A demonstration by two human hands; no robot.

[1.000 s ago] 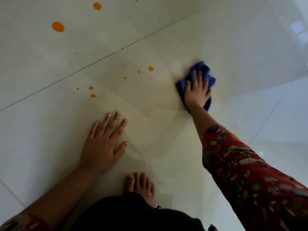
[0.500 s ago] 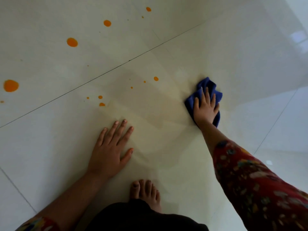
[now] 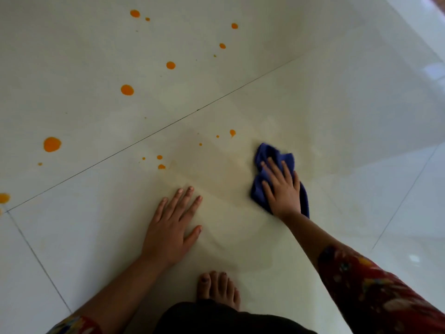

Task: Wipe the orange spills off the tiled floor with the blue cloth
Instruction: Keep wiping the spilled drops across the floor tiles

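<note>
Across the near tile of the tiled floor (image 3: 337, 68), on the near side of the dark joint line (image 3: 168, 124) that slants from the left edge toward the far right, lies a wide yellowish smear (image 3: 231, 213). It looks like thinned-out juice, not a dry, clean surface. The glossy tile is probably slick there.

The left hand (image 3: 171, 227) is planted flat on that smear, fingers straight and spread, holding nothing and apparently bracing the person's weight. A bare foot (image 3: 218, 285) stands just behind it.

The right hand (image 3: 283, 189) lies palm-down on the blue cloth (image 3: 266, 153) near the middle of the same tile. Its fingers are stretched out and splayed, pressing the cloth to the floor instead of gripping it. The hand is slightly blurred, so I cannot tell whether the thumb hooks the cloth's edge.

The cloth is crumpled, with folds bunching past the fingertips and a flap trailing by the wrist. It should be light, limp and quick to slide on wet tile. A flat palm over its middle spreads the pressure best, and any raised fold gives an easy pinch for turning it to a fresh side.

The orange spills remain. The nearest drop (image 3: 232, 132) is just beyond the cloth, a small cluster (image 3: 160, 157) sits close to the joint line, and larger blobs (image 3: 52, 144) lie on the far tile toward the left edge.
</note>
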